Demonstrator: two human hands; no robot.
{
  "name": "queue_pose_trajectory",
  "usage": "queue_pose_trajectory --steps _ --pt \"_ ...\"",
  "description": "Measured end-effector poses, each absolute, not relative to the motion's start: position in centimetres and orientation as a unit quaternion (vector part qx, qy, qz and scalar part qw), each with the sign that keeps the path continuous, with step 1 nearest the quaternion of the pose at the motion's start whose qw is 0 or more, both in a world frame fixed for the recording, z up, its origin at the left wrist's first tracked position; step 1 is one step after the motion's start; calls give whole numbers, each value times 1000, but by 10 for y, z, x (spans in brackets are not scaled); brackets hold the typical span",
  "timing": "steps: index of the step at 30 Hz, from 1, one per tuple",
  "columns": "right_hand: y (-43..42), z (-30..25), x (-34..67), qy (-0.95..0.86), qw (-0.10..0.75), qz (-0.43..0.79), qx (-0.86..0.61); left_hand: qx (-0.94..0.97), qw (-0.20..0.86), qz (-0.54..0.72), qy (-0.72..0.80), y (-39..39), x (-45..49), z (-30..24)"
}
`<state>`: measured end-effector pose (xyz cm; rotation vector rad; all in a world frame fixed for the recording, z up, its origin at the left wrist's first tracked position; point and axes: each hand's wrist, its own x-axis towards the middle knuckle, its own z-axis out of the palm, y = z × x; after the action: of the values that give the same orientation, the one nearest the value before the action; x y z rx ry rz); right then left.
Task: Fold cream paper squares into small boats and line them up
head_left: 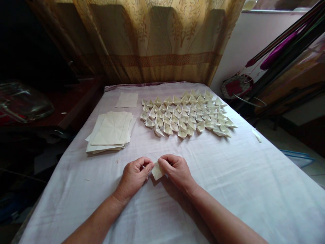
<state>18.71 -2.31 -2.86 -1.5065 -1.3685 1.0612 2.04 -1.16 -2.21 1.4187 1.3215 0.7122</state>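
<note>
A small folded piece of cream paper (157, 171) is pinched between both hands low over the white tablecloth (228, 176). My left hand (134, 176) grips its left edge with curled fingers. My right hand (175, 170) holds its right side, fingers bent over the top. Further back lie several finished folded paper boats (186, 113) in rows. A stack of creased cream sheets (111, 130) rests to the left of my hands.
A single flat sheet (127, 100) lies behind the stack. A patterned curtain (152, 40) hangs behind the table. A dark wooden side table (63, 101) stands at the left. Rods and a purple object (276, 51) lean at the right.
</note>
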Motion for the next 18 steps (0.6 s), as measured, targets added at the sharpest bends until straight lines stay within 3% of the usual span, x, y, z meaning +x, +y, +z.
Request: queue_pose_trajectory --steps 11,15,18 --pt "-34 -30 201 -547 385 485 -563 541 497 341 586 -7 18 -23" --pt "-34 -33 194 -561 377 403 -617 569 499 314 574 -5 17 -25" --pt "-31 -34 191 -606 337 309 -651 672 378 253 585 -3 13 -25"
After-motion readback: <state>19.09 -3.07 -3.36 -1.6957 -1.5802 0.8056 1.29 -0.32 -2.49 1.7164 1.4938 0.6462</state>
